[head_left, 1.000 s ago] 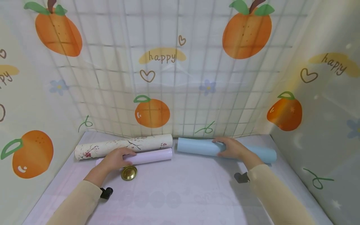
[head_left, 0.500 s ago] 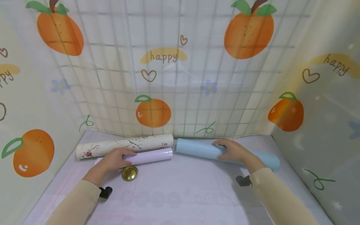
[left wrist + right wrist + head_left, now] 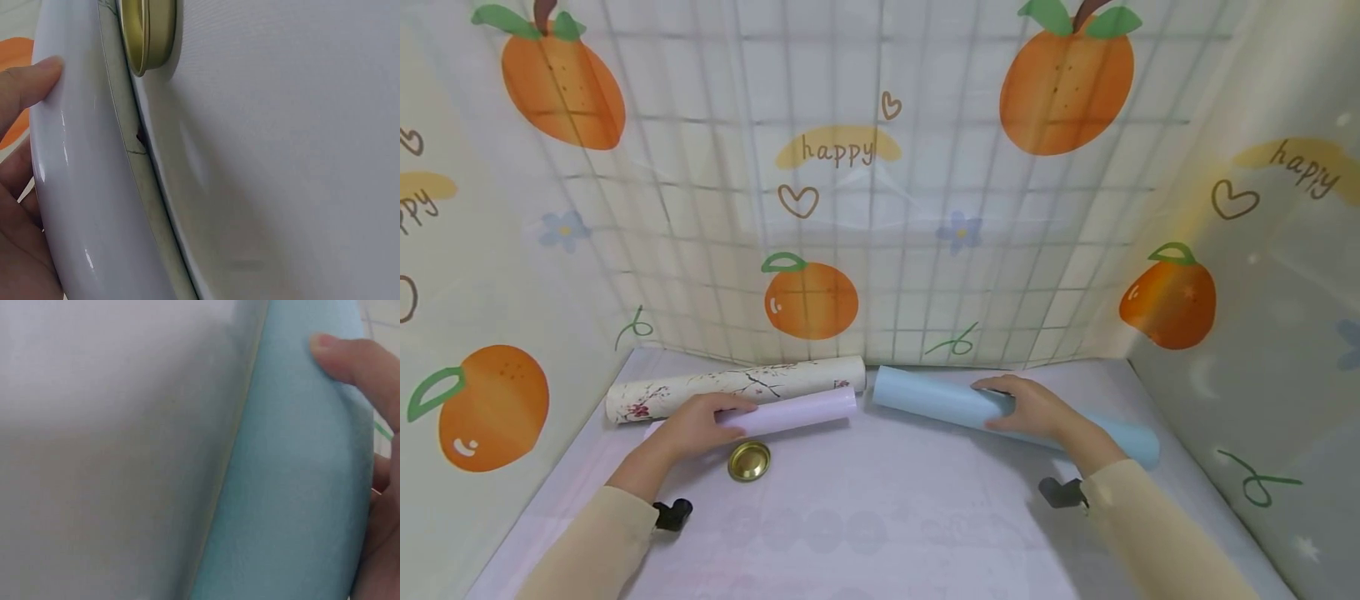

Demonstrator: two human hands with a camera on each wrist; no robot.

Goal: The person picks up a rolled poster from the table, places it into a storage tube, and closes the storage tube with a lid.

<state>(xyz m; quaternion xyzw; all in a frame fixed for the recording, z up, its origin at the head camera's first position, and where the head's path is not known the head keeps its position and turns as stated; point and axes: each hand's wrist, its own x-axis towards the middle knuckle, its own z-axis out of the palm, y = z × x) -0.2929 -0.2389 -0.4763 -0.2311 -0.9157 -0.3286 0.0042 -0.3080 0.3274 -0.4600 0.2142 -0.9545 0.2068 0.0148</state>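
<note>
My left hand (image 3: 700, 427) grips a glossy lilac roll (image 3: 808, 410) around its middle, thumb on the near side. In the left wrist view the thumb (image 3: 40, 81) presses the curved side of that roll, and a shadow lies under its right end in the head view. My right hand (image 3: 1033, 408) holds a light blue roll (image 3: 936, 398), fingers over the far side. Its thumb (image 3: 350, 359) lies on the blue surface in the right wrist view. The blue roll slants, its right end nearer to me, with part of it hidden behind the hand and wrist.
Behind the lilac roll, a white roll with a blossom-branch print (image 3: 775, 382) lies along the back wall. A round gold tin lid (image 3: 749, 461) sits on the pale tabletop (image 3: 887, 483) just in front of my left hand. Walls printed with oranges enclose the back and both sides.
The blue roll's right end has swung toward me and rightward with my right hand. The lilac roll has shifted slightly left in my left hand, and a shadow now shows beneath it.
</note>
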